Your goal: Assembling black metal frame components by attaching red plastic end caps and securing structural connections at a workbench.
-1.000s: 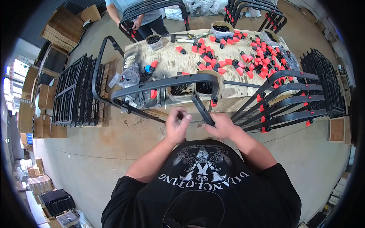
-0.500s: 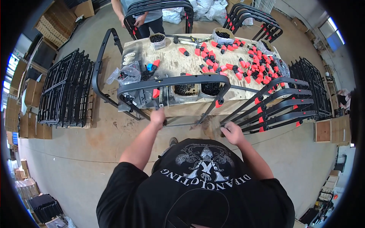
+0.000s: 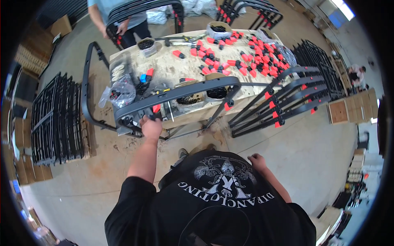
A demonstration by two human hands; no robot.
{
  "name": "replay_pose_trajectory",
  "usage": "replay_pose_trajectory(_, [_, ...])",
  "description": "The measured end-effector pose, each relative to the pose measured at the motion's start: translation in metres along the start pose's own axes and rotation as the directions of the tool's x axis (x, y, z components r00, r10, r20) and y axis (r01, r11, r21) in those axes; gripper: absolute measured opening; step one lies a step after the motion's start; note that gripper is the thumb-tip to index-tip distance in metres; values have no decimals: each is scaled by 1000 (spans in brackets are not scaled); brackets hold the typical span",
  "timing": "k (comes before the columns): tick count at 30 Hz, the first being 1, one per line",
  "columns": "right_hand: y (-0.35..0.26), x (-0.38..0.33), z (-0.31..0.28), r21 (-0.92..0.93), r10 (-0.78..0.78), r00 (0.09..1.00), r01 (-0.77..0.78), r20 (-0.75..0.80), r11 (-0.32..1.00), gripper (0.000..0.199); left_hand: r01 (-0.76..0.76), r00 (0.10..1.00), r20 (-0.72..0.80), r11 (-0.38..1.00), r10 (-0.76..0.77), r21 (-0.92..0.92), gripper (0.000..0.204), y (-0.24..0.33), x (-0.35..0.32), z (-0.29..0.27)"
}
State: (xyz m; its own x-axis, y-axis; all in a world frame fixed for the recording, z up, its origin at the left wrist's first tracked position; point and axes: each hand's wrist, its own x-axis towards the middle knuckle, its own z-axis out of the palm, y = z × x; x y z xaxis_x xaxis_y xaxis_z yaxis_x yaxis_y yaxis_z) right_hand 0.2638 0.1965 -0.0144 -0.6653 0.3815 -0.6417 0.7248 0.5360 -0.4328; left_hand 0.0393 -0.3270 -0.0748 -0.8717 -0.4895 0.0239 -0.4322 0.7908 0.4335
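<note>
My left hand [image 3: 151, 128] is at the table's front left edge, just under the near bar of a black bent-tube frame [image 3: 176, 92]. Its fingers are curled around or against something dark that I cannot make out. Beside my right side, away from the table, hangs my right hand [image 3: 257, 162], its fingers curled in; what they hold, if anything, is too small to name. A red-and-black plastic piece [image 3: 156, 108] lies just behind the near bar. Boxes of small black parts [image 3: 190, 100] sit behind the bar, partly hidden by it.
Loose red-and-black pieces [image 3: 266, 59] cover the wooden table [image 3: 164, 67]. More black frames [image 3: 283, 96] lean at its right; a stack [image 3: 57, 119] stands left. A plastic bag [image 3: 123, 91] lies on the table's left. Across it, a person [image 3: 123, 24] handles other frames.
The view has turned, shifting the table left. My left hand has moved further under the near bar toward the table's left corner. My right hand has drawn back from the right-hand frames toward my body.
</note>
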Motion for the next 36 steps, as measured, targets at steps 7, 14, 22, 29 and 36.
replay_pose_trajectory(7, [-87, 14, 3, 869, -256, 887, -252, 383, 426, 28, -524, 832, -8, 780, 555, -342, 37, 48, -76, -32])
replay_pose_trajectory(14, [-210, -2, -21, 867, -451, 743, -389, 495, 311, 65, -242, 555, 437, 639, 708, -730, 22, 177, -96, -90])
replay_pose_trajectory(22, [-231, 23, -43, 834, -658, 522, -431, 542, 345, 83, -653, 348, 189, 383, 918, -653, 37, 257, -114, -96])
replay_pose_trajectory(29, [-228, 61, -58, 782, -631, 474, -472, 615, 408, 75, -763, 401, 173, 433, 899, -480, 36, 296, -134, -96])
replay_pose_trajectory(36, [-237, 65, -81, 760, -586, 496, -516, 641, 395, 62, -783, 463, 181, 496, 868, -376, 20, 303, -142, -81])
